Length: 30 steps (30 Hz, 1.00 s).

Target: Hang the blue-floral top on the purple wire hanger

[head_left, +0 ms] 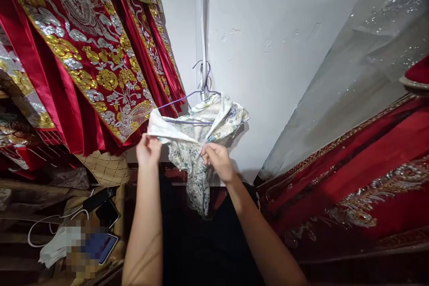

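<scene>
The floral garment [197, 178] is hung on the purple hanger [182, 98], by which its weight is borne. Its pale edge [179, 132] (possibly a neckline; folds obscure it) is pinched in the left hand [149, 149] and the right hand [217, 158], for tautness between them.

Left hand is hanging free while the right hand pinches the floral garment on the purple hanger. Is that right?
Not quite: the head view shows the left hand isn't free; it pinches the floral garment too. The right hand does pinch it, on the purple hanger.
</scene>
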Motion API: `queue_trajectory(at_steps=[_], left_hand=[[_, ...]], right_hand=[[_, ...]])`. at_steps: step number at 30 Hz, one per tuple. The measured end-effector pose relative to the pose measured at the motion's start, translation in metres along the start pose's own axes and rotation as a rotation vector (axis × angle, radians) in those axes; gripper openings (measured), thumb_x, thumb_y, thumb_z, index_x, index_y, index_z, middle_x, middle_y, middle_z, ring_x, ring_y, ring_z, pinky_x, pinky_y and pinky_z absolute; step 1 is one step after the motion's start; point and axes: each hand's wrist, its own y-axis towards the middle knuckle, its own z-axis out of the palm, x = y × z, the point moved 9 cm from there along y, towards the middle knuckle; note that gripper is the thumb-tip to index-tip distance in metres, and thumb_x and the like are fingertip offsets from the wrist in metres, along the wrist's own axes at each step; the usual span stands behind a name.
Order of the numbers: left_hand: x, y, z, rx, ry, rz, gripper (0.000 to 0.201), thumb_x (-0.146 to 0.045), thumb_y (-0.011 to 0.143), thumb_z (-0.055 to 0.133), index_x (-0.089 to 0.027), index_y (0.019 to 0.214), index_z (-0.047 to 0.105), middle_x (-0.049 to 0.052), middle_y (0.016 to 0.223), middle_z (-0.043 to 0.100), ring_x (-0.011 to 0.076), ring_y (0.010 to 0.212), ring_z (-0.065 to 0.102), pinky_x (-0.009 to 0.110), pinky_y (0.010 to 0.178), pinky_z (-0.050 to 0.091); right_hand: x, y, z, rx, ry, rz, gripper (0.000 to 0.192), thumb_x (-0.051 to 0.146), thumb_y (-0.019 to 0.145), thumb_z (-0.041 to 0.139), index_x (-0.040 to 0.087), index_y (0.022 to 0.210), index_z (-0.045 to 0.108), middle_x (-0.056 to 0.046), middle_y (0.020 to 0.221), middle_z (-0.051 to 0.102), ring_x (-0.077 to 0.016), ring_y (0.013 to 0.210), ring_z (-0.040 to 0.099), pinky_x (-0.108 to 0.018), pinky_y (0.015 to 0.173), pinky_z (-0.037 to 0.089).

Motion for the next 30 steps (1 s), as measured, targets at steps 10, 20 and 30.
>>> queue_trajectory(at_steps=[10,20,30], left_hand=[[0.102,-0.08,-0.047,0.062,0.032,-0.195,0.01,-0.026,0.084,0.071,-0.018,0.084,0.065,0.004,0.092,0.071,0.0155,0.093,0.068,0.027,0.091,0.05],[0.054,-0.172,0.097,0.832,0.736,0.149,0.024,-0.039,0.094,0.062,-0.022,0.105,0.074,0.009,0.118,0.067,0.0252,0.117,0.059,0.035,0.104,0.043],[0.114,-0.137,0.048,1.138,1.311,-0.039,0.054,-0.063,0.093,0.046,-0.015,0.074,0.062,0.001,0.072,0.059,0.0176,0.07,0.052,0.028,0.067,0.042]], right_hand=[[-0.05,-0.078,-0.066,-0.159,-0.029,0.166,0.038,0.047,0.088,0.06,0.019,0.062,0.055,0.005,0.047,0.039,-0.0097,0.045,0.031,-0.025,0.047,0.025],[0.014,-0.069,0.001,0.199,-0.068,-0.04,0.046,0.057,0.098,0.045,0.026,0.128,0.061,-0.008,0.119,0.067,-0.0269,0.112,0.06,-0.041,0.1,0.047],[0.062,-0.005,-0.066,0.024,-0.426,-0.233,0.027,0.013,0.071,0.063,0.019,0.095,0.069,-0.001,0.085,0.07,-0.0164,0.071,0.062,-0.024,0.061,0.045]])
